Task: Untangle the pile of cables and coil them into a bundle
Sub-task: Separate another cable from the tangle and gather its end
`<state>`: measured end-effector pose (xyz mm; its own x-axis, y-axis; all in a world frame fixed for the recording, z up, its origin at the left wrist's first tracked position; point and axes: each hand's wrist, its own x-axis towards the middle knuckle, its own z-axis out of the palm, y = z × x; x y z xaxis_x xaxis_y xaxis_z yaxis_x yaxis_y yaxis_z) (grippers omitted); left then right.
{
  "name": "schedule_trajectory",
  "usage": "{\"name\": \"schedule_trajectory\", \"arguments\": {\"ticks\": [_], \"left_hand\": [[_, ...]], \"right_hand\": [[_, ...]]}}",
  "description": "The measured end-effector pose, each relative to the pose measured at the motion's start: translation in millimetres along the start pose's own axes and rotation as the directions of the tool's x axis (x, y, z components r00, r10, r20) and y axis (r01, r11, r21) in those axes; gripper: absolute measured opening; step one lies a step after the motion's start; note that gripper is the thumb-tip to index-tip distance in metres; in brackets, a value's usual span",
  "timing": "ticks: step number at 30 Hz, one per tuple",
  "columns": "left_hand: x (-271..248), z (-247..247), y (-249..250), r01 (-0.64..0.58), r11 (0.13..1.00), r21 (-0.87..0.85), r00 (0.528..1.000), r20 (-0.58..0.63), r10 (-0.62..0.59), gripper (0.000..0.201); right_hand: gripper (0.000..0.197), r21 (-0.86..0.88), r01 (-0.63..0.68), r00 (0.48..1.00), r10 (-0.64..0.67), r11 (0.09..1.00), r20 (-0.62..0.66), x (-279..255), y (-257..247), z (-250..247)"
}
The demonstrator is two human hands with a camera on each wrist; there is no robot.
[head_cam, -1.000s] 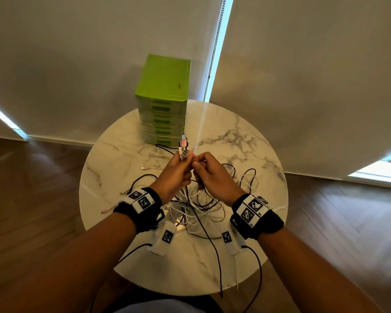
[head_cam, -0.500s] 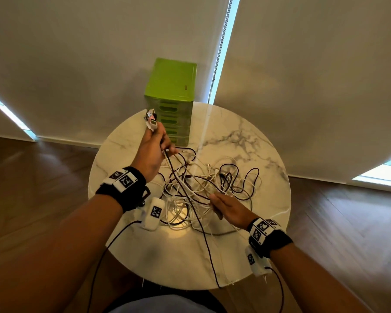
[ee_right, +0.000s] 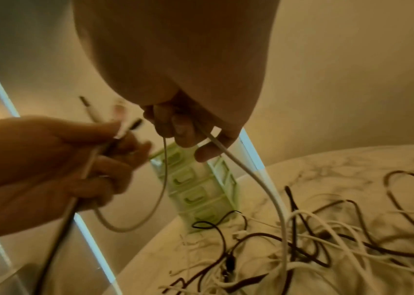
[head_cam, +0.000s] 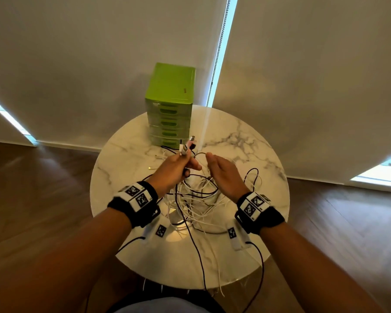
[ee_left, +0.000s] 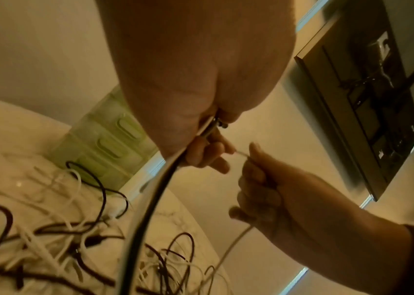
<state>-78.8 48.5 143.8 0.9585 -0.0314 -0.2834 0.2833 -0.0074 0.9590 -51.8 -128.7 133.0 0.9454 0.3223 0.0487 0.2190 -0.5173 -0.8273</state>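
1. The pile of cables (head_cam: 196, 204) is seen lying on the middle of the round marble worktop (head_cam: 253, 141), black and white strands looped over one another; several strands hang over the near edge.
2. A bunch of cable ends (head_cam: 186, 148) is held in the left hand (head_cam: 175, 169), fingers curled round it, plugs sticking up toward the far side. A black cable (ee_left: 147, 209) is seen running down from this grip into the pile.
3. A thin white cable (ee_right: 258, 179) is pinched in the right hand (head_cam: 225, 171), fingers curled round it in the right wrist view. A slack loop of it hangs between the two hands, and the rest drops into the pile.
4. Both hands are held above the worktop, just beside each other, on the near side of a green drawer box (head_cam: 171, 105) that stands at the far edge.
5. The task is judged to be at an early stage: ends are being collected, while the pile is not yet untangled and nothing has been coiled.
6. Risks from here, as judged:
   - Knots could be tightened if the white cable is pulled hard while other strands cross over it.
   - The whole pile could be dragged off the near edge by the weight of the hanging strands.
   - Ends could slip from the left hand if more are added to an already full grip.
   - The drawer box could be snagged by a black loop lying just beside it.
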Motion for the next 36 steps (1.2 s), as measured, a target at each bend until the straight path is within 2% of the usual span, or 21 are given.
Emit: {"name": "schedule_trajectory", "arguments": {"ticks": [4, 8, 10, 12, 16, 20, 23, 26, 29, 31, 34, 36], "left_hand": [[0, 11, -2, -0.020, 0.988, -0.155, 0.999, -0.036, 0.014, 0.027], [4, 17, 3, -0.115, 0.945, -0.307, 0.993, -0.074, 0.097, 0.027], [6, 13, 9, -0.158, 0.895, -0.417, 0.985, -0.133, 0.111, 0.029], [7, 6, 18, -0.181, 0.824, -0.537, 0.982, -0.151, 0.117, 0.035], [10, -16, 31, -0.216, 0.795, -0.567, 0.974, -0.186, 0.132, 0.033], [16, -35, 39, -0.219, 0.759, -0.613, 0.976, -0.151, 0.159, 0.035], [17, -40, 46, -0.239, 0.756, -0.610, 0.971, -0.163, 0.176, 0.033], [14, -37, 37, -0.235, 0.853, -0.466, 0.970, -0.164, 0.178, 0.025], [7, -22, 20, -0.164, 0.981, -0.104, 0.985, -0.066, 0.157, 0.021], [5, -10, 11, -0.081, 0.995, -0.050, 0.996, -0.029, 0.080, 0.024], [7, 5, 10, -0.006, 0.980, -0.201, 1.000, 0.012, 0.009, 0.037], [8, 11, 15, -0.029, 0.960, -0.280, 0.999, 0.010, 0.033, 0.032]], "right_hand": [[0.037, 0.036, 0.091, 0.982, -0.096, 0.995, 0.163, -8, -14, 12], [0.048, 0.103, 0.038, 0.957, -0.066, 0.994, 0.284, -17, -8, 17], [0.049, 0.055, 0.037, 0.933, -0.054, 0.998, 0.355, -25, 6, 18], [0.049, 0.039, 0.014, 0.927, -0.028, 0.999, 0.373, -34, 27, 16], [0.056, -0.038, -0.029, 0.928, 0.041, 0.999, 0.370, -41, 67, 7], [0.046, -0.096, -0.044, 0.939, 0.074, 0.994, 0.337, -40, 76, -1], [0.052, -0.228, -0.080, 0.953, 0.141, 0.970, 0.269, -25, 79, -6], [0.050, -0.253, -0.116, 0.991, 0.130, 0.961, 0.041, -1, 65, -10], [0.045, -0.097, -0.057, 0.992, 0.045, 0.994, -0.116, 15, 29, -9], [0.040, 0.003, 0.021, 0.993, -0.020, 1.000, -0.114, 17, 0, -5], [0.032, 0.064, 0.111, 0.994, -0.111, 0.992, 0.002, 13, -28, 2], [0.033, 0.111, 0.129, 0.989, -0.137, 0.985, 0.064, 10, -33, 3]]}}
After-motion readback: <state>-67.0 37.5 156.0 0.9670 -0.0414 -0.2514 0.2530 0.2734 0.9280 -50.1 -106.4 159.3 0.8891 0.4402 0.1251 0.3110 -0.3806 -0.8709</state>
